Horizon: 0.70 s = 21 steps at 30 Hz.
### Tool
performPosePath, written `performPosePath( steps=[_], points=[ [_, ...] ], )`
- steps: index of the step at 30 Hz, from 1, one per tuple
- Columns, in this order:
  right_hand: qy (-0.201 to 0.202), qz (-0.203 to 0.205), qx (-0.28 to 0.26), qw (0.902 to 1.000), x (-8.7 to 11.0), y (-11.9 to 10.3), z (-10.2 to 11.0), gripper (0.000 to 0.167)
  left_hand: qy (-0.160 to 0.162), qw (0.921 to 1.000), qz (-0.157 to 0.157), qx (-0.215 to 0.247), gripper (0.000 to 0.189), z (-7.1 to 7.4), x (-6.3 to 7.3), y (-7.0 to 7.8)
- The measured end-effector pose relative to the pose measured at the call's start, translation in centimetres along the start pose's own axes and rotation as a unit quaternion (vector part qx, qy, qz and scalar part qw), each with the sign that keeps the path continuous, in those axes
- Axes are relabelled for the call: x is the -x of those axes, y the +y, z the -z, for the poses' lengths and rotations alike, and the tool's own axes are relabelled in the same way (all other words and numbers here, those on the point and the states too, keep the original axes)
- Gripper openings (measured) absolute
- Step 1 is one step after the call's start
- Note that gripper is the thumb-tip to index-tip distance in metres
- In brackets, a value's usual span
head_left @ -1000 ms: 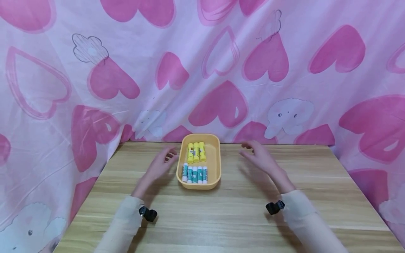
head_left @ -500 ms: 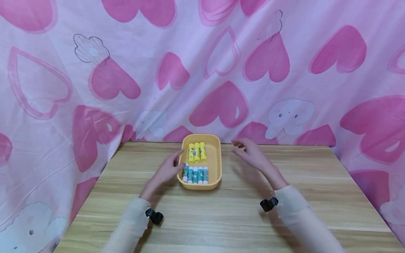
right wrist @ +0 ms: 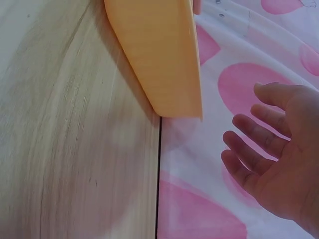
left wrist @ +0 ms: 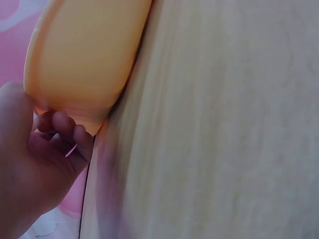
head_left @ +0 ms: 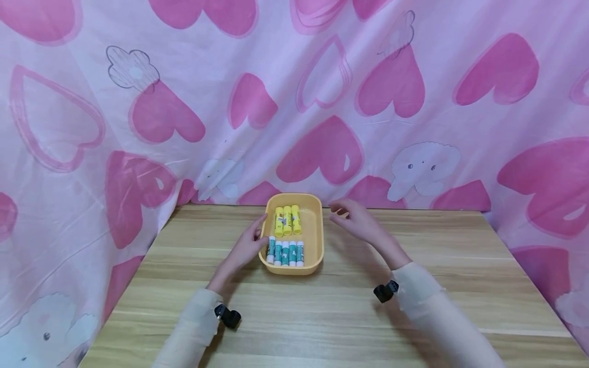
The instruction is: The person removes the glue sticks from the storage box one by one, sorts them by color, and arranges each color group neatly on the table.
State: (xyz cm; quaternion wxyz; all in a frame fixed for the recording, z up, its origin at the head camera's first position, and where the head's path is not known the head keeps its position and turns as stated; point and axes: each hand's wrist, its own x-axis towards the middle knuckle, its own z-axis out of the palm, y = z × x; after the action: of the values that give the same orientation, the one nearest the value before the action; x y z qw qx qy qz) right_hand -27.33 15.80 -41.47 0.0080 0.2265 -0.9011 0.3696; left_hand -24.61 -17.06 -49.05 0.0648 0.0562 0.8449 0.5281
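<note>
A yellow-orange plastic tray [head_left: 314, 225] stands on the table near its back edge. Three yellow glue sticks [head_left: 287, 221] lie side by side in its far half, and several green-and-white glue sticks [head_left: 285, 254] line up in the near half. My left hand [head_left: 246, 245] holds the tray's left side, thumb over the rim and fingers curled against the outer wall [left wrist: 84, 59]. To the right of the tray, my right hand [head_left: 358, 221] hovers apart from it, holding nothing. Its fingers [right wrist: 254, 134] are relaxed and spread, facing the tray's right wall [right wrist: 154, 55].
The wood-grain table [head_left: 294, 322] extends around the tray on the left, right and front. A pink curtain with hearts [head_left: 317, 148] hangs right behind the table's back edge. Each wrist carries a small black camera [head_left: 228, 317] over a pale sleeve.
My left hand has moved right, from beside the tray onto its left rim. My right hand has come left, closer to the tray. The tray and glue sticks keep their places.
</note>
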Motion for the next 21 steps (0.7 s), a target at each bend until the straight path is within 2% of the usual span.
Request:
performPosePath(
  steps=[5, 13, 21],
  points=[
    [-0.012, -0.009, -0.005, 0.9999, -0.7, -0.2, -0.4, 0.039, 0.0, 0.9995, 0.005, 0.031, 0.075, -0.2, 0.1, 0.0],
    [-0.036, -0.04, -0.01, 0.9985, -2.1, -1.9, -0.9, 0.042, 0.013, 0.9989, 0.019, 0.041, 0.077, -0.2, -0.2, 0.1],
    [-0.059, -0.034, -0.017, 0.9975, -4.2, -3.4, -1.7, 0.041, 0.027, 0.9981, 0.029, 0.048, 0.077, -0.3, -0.4, 0.1]
  ],
)
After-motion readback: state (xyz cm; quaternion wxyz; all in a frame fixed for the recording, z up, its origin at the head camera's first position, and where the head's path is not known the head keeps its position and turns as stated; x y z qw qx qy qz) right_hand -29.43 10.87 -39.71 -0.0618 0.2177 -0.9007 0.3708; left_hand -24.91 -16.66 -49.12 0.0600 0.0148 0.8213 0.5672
